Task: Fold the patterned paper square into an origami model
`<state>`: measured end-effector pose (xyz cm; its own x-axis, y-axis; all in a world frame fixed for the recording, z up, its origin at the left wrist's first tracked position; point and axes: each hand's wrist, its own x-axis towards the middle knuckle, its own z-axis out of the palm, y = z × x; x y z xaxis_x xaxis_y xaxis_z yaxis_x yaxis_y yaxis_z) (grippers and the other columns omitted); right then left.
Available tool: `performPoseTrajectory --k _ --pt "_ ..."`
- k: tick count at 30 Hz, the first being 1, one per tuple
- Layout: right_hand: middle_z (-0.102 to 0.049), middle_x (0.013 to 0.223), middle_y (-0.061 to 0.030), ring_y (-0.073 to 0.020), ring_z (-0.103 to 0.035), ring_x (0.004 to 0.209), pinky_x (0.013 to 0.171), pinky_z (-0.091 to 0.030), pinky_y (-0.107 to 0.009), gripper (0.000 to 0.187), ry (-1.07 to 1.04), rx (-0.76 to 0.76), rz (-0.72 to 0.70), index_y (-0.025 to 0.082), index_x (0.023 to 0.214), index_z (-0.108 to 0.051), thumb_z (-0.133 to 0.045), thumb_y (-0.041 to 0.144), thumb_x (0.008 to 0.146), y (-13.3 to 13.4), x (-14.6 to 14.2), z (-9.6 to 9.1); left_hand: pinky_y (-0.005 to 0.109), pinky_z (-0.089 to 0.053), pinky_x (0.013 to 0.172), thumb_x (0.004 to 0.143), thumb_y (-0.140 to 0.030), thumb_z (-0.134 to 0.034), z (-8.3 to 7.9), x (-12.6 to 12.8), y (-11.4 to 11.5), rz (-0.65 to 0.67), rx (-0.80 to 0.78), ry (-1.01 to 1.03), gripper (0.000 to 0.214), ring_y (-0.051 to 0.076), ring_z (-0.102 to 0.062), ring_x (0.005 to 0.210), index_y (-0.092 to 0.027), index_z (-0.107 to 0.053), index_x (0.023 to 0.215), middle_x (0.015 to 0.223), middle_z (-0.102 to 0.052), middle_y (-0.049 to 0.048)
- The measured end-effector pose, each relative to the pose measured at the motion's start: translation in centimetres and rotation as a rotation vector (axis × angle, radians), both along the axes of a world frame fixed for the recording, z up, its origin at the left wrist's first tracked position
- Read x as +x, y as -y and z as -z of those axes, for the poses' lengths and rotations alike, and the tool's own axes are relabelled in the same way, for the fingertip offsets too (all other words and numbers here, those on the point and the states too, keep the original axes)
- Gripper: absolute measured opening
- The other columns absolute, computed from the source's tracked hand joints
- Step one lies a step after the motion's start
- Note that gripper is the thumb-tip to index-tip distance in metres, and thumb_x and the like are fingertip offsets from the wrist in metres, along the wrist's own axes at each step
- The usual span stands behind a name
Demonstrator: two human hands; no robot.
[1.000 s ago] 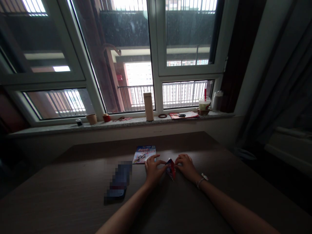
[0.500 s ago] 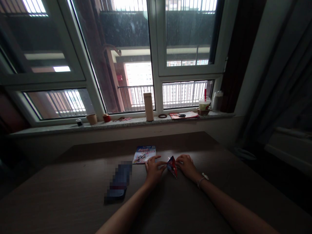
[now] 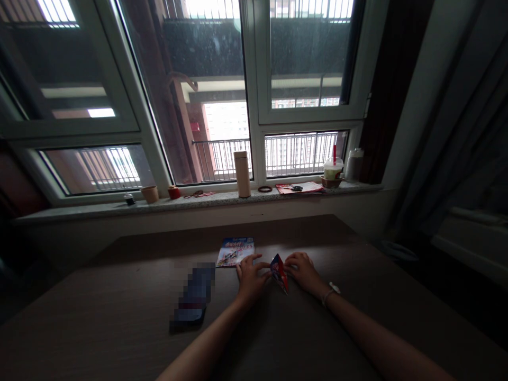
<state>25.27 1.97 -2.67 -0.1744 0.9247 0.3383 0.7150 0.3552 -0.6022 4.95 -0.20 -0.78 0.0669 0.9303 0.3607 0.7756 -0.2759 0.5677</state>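
Note:
A small folded paper (image 3: 279, 274), printed in red and blue, stands at a tilt between my hands over the table. My left hand (image 3: 251, 278) pinches its left side with thumb and forefinger. On the other side my right hand (image 3: 302, 270) has its fingertips closed on the paper's right edge; a bracelet circles that wrist. Behind my left hand lies a flat printed sheet (image 3: 235, 252) in blue and white, its near corner partly covered by the fingers.
A dark, pixelated phone-like object (image 3: 193, 299) lies left of my left arm on the brown table (image 3: 119, 296). On the windowsill are a tall flask (image 3: 242, 174), a paper cup (image 3: 150, 194), a drink cup with a straw (image 3: 333, 168) and scissors (image 3: 296, 188) on papers.
The folded paper has turned slightly and its lower tip sits a bit lower. My right fingers have shifted a little to the left; the rest looks the same.

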Motion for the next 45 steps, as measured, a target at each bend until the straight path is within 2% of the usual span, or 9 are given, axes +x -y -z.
performPoseTrajectory --k 7,18,30,37,45 --pt "-0.065 0.104 -0.0041 -0.0234 -0.05 0.108 0.099 -0.033 -0.039 0.017 0.021 0.037 -0.074 0.026 0.087 -0.074 -0.06 0.035 0.086 0.3 -0.3 -0.1 0.056 -0.017 0.111 0.075 -0.028 -0.074 0.4 0.0 -0.1 -0.002 -0.025 -0.012 0.013 0.03 -0.041 0.127 -0.03 -0.076 0.088 0.131 -0.057 0.0023" --pt "-0.065 0.106 -0.0037 -0.023 -0.049 0.109 0.101 -0.033 -0.039 0.012 0.028 0.041 -0.141 0.026 0.088 -0.073 -0.063 0.03 0.085 0.8 -0.6 -0.6 0.063 -0.006 0.111 0.076 -0.027 -0.071 0.3 0.2 -0.1 -0.014 -0.079 -0.03 0.014 0.03 -0.037 0.131 -0.032 -0.075 0.089 0.132 -0.055 0.0023" --pt "-0.064 0.107 -0.0027 -0.0226 -0.048 0.112 0.106 -0.028 -0.041 0.01 0.097 0.115 -0.187 0.027 0.09 -0.072 -0.063 0.03 0.085 1.4 -0.7 -0.8 0.062 -0.005 0.112 0.075 -0.028 -0.071 -0.1 0.6 0.3 -0.03 -0.117 -0.111 0.02 0.032 -0.035 0.133 -0.034 -0.074 0.094 0.135 -0.052 0.0036" --pt "-0.065 0.105 -0.0027 -0.023 -0.048 0.111 0.106 -0.027 -0.043 0.01 0.115 0.11 -0.163 0.026 0.089 -0.071 -0.063 0.03 0.084 1.3 -0.7 -0.8 0.062 -0.005 0.112 0.077 -0.029 -0.07 -0.3 0.5 0.4 -0.021 -0.125 -0.095 0.018 0.031 -0.035 0.132 -0.033 -0.075 0.094 0.135 -0.052 0.0051" --pt "-0.065 0.104 -0.003 -0.0226 -0.049 0.108 0.103 -0.029 -0.042 0.012 0.115 0.08 -0.101 0.025 0.09 -0.071 -0.061 0.026 0.084 0.9 -0.5 -0.5 0.062 -0.006 0.112 0.079 -0.024 -0.068 0.3 0.3 0.0 -0.031 -0.112 -0.067 0.014 0.03 -0.038 0.13 -0.032 -0.076 0.086 0.132 -0.055 0.0023"
